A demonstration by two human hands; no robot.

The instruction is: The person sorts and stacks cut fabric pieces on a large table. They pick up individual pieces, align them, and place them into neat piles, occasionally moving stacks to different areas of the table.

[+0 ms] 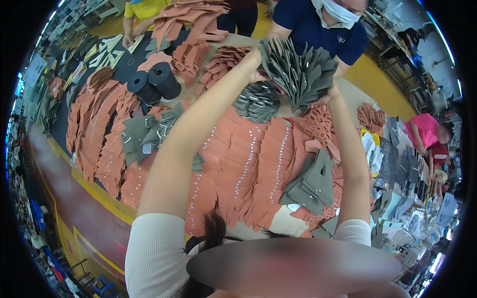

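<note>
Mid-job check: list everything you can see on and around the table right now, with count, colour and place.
Fanned bundle of cut pieces: one, grey-green, held up at the table's far side.
Buckled strap pile: one, grey, below the bundle.
Studded pieces: many, terracotta, overlapped in rows at table centre.
Folded pieces: one stack, olive, right of centre.
Tape rolls: two, black, far left.
Table: one, yellow-edged.
Person in navy shirt: one, across the table.
Left hand: gripping the bundle's left side.
Right hand: supporting the bundle's right side.
</note>
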